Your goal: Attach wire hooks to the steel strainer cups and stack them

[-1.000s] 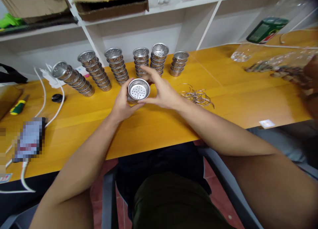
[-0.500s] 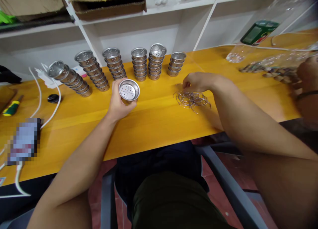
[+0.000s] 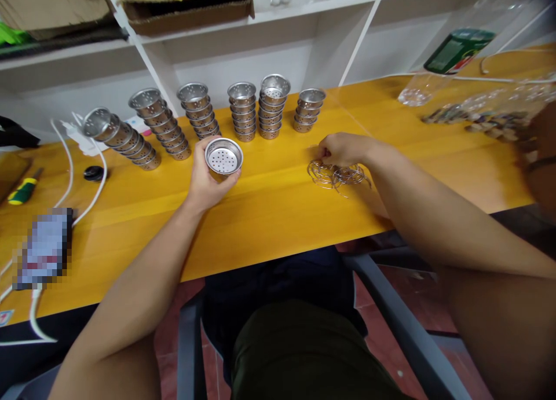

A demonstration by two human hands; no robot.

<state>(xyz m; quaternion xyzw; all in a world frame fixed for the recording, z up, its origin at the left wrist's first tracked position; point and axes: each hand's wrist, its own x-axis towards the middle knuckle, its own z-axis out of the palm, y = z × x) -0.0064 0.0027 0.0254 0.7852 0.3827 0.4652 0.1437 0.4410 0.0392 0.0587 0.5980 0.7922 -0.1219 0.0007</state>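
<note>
A perforated metal cup (image 3: pixel 223 157) is gripped in my left hand (image 3: pixel 204 177), its open top tilted toward me so the holed bottom shows. My right hand (image 3: pixel 341 149) is at the left back of a tangled pile of thin metal wire rings (image 3: pixel 339 175) on the table. Its fingertips are pinched together at the wires; whether a ring is between them is hidden. Behind my hands stand several stacks of the same cups, among them a tall stack (image 3: pixel 273 107), a short stack (image 3: pixel 309 110) and a leaning stack (image 3: pixel 124 139).
A yellow table (image 3: pixel 256 220) runs below white shelves (image 3: pixel 243 50). At left are a screwdriver (image 3: pixel 24 190), white cables, a black round cap (image 3: pixel 93 173) and a blurred-out device (image 3: pixel 46 246). At right are a plastic bottle (image 3: pixel 456 52), a clear bag of small pieces (image 3: pixel 490 119) and another person's arm.
My right hand has lowered slightly onto the wire pile. The cup in my left hand has barely shifted. The other person's hand at right has moved toward the edge of view.
</note>
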